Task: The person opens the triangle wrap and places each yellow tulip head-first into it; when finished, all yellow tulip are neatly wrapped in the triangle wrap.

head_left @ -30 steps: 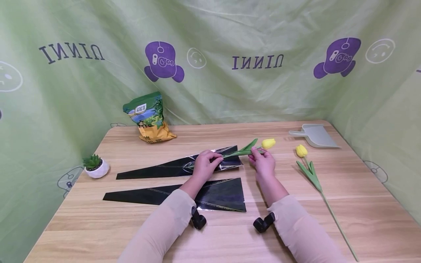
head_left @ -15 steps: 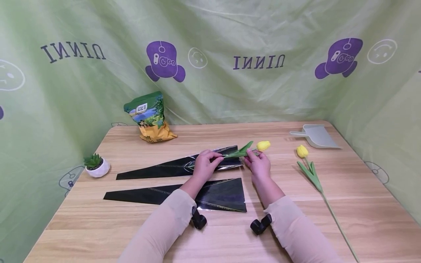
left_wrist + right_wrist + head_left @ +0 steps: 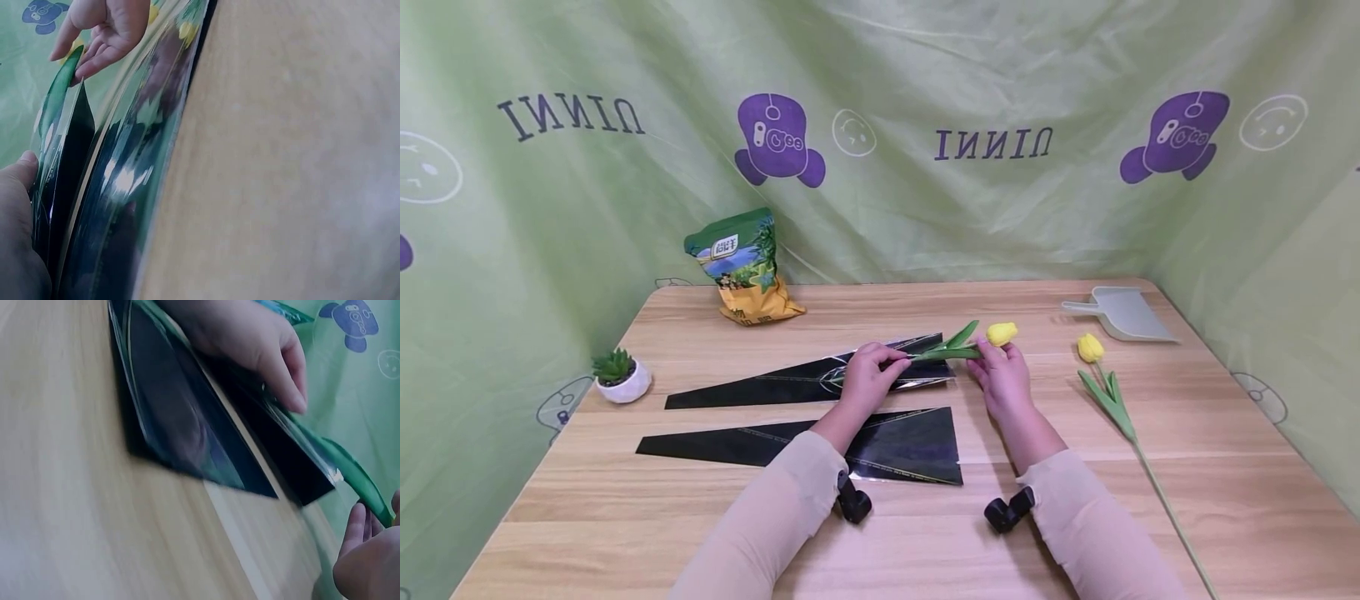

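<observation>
A yellow artificial tulip with green leaves lies along a black wrapping sleeve, its stem running into the sleeve and its bloom beyond the wide end. My left hand pinches the sleeve's clear upper film near that mouth. In the left wrist view, its thumb presses the film. My right hand pinches the tulip just below the bloom; the right wrist view shows its fingers at the leaf. Nearer me lies a second black sleeve, flat on the table.
Another yellow tulip lies at the right. A grey dustpan is at the back right of the wooden table. A green and yellow bag stands at the back left, and a potted succulent at the left edge.
The tulip has slid slightly left, deeper into the sleeve. My right hand first moved left with it, then back a little right along it. My left hand has stayed in place.
</observation>
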The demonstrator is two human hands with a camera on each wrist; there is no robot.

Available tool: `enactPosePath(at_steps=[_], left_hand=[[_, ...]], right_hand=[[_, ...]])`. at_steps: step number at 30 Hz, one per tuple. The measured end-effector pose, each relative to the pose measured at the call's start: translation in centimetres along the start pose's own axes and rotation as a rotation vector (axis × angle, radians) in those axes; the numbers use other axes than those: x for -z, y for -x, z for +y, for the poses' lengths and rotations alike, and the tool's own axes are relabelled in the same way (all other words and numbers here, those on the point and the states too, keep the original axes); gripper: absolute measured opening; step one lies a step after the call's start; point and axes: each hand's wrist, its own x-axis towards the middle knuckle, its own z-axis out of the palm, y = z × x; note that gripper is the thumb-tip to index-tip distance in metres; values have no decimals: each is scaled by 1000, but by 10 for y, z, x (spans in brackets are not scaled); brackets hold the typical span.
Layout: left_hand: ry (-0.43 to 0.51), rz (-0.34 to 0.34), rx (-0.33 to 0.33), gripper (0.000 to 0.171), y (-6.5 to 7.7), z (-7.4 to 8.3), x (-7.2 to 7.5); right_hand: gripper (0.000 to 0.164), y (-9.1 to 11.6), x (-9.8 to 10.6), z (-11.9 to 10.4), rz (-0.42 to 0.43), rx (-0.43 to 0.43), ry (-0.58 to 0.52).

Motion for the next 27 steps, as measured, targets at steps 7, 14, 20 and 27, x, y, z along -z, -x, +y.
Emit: enactPosePath(at_steps=[7, 14, 20, 27], left_hand=[[4, 5, -16, 13, 1, 0, 1], [-8, 7, -21, 12, 1, -1, 0], [-6, 0, -14, 13, 1, -1, 0], [-22, -19, -19, 13, 1, 1, 1]], right_hand=[[57, -4, 12, -9, -25, 25, 47], [69, -9, 22, -9, 8, 51, 104], [68, -11, 29, -10, 9, 72, 152], [62, -12, 32, -8, 0, 92, 189]])
